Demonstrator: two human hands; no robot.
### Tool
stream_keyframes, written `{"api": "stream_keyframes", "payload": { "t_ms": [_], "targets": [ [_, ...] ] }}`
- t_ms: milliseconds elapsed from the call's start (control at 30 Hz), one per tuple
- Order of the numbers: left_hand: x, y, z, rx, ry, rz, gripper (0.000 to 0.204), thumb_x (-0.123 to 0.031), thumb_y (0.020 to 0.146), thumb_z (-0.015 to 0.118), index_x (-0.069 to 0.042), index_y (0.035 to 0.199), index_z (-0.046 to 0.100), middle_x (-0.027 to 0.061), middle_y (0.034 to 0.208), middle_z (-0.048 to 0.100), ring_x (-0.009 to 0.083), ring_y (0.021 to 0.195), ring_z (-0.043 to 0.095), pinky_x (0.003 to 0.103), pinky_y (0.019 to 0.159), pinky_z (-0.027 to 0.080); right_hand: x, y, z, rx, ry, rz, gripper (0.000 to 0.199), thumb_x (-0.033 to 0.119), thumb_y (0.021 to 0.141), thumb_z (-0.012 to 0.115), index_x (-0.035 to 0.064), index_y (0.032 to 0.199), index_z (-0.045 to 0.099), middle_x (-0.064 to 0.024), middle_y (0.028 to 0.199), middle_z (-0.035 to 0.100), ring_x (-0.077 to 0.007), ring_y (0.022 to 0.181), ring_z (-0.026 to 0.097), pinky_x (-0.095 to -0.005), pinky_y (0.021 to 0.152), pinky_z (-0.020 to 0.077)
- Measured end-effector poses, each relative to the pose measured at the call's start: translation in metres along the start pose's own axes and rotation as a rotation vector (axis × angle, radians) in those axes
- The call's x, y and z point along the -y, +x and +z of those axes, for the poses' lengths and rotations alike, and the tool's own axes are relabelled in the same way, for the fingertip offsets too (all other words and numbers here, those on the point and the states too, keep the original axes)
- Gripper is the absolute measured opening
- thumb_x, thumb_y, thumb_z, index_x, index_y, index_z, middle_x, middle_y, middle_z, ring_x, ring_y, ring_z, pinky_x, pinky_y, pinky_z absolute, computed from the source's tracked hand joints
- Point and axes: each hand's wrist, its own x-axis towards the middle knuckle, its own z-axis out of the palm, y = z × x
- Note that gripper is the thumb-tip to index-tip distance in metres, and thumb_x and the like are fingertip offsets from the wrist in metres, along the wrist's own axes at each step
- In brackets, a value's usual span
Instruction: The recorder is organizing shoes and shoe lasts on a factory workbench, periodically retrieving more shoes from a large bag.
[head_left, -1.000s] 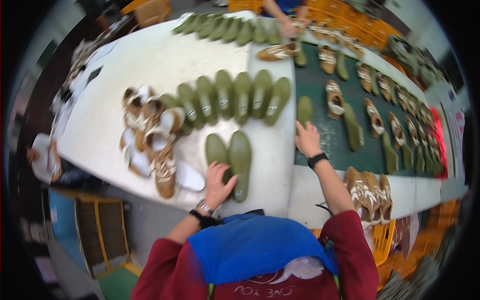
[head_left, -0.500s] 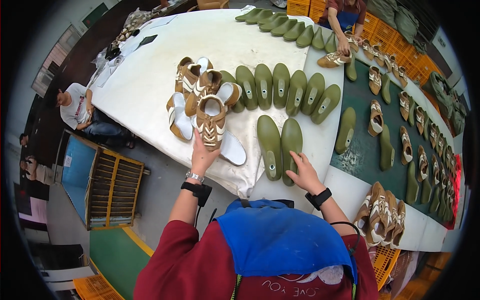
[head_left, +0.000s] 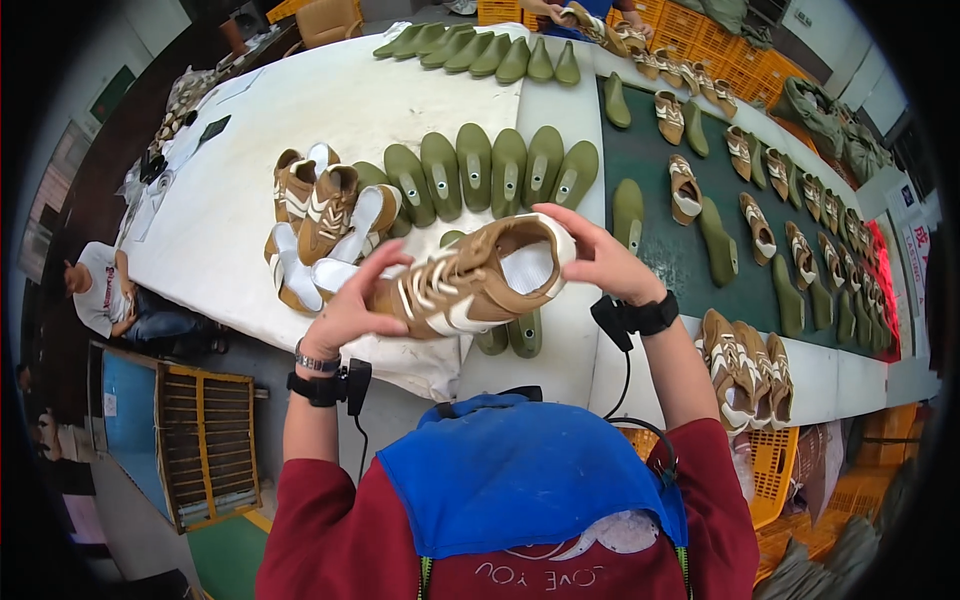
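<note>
In the head view, my left hand [head_left: 345, 312] curls around the toe of a shoe [head_left: 452, 290] and my right hand [head_left: 615, 265] grips its heel, both spread to its width, probably to steady it above the tabletop [head_left: 300, 120]; green lasts [head_left: 474, 165] line up there, likely for easy reach.

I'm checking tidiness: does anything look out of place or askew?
Mildly: beyond the held shoe, the brown shoes on the white cloth lie jumbled at different angles, unlike the row of green shoe forms beside them.
</note>
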Motion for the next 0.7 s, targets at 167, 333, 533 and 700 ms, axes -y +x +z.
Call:
{"api": "stream_keyframes", "payload": {
  "t_ms": [167,333,533,700],
  "targets": [
    [0.051,0.033,-0.015,-0.231,-0.245,0.042,0.071,-0.007,0.075,0.066,-0.008,0.136,0.029,0.0078,0.123,0.045,0.0159,0.108,0.049,0.027,0.087,0.045,0.017,-0.021,0.022,-0.026,-0.313,-0.102,0.091,0.014,0.064,0.078,0.0103,0.138,0.025,-0.0064,0.128,0.041,-0.0186,0.110,0.047,-0.0317,0.087,0.0454],
    [0.062,0.046,-0.001,-0.382,-0.480,-0.055,0.053,-0.020,0.089,0.053,-0.010,0.136,0.030,0.0060,0.112,0.056,0.0136,0.088,0.058,0.025,0.077,0.047,0.004,-0.009,0.017,-0.169,-0.199,-0.084,0.083,0.015,0.064,0.079,0.0114,0.131,0.030,-0.0069,0.125,0.041,-0.0174,0.109,0.047,-0.0305,0.081,0.0478],
    [0.106,0.031,-0.030,-0.702,-0.059,-0.154,0.053,-0.019,0.087,0.055,-0.008,0.134,0.033,0.0082,0.111,0.055,0.0155,0.095,0.055,0.028,0.080,0.044,-0.036,0.083,-0.064,-0.625,-0.262,-0.318,0.092,0.019,0.069,0.076,-0.0008,0.136,0.016,-0.0171,0.128,0.039,-0.0240,0.117,0.041,-0.0328,0.094,0.0392],
    [0.171,-0.003,-0.052,-1.140,0.230,-0.069,0.053,-0.012,0.079,0.062,0.001,0.125,0.039,0.0169,0.115,0.048,0.0250,0.109,0.047,0.034,0.093,0.037,-0.083,0.139,-0.146,-0.584,-0.701,0.058,0.084,0.031,0.074,0.069,0.0000,0.136,0.022,-0.0230,0.122,0.047,-0.0270,0.101,0.055,-0.0303,0.084,0.0463]
  ]
}}
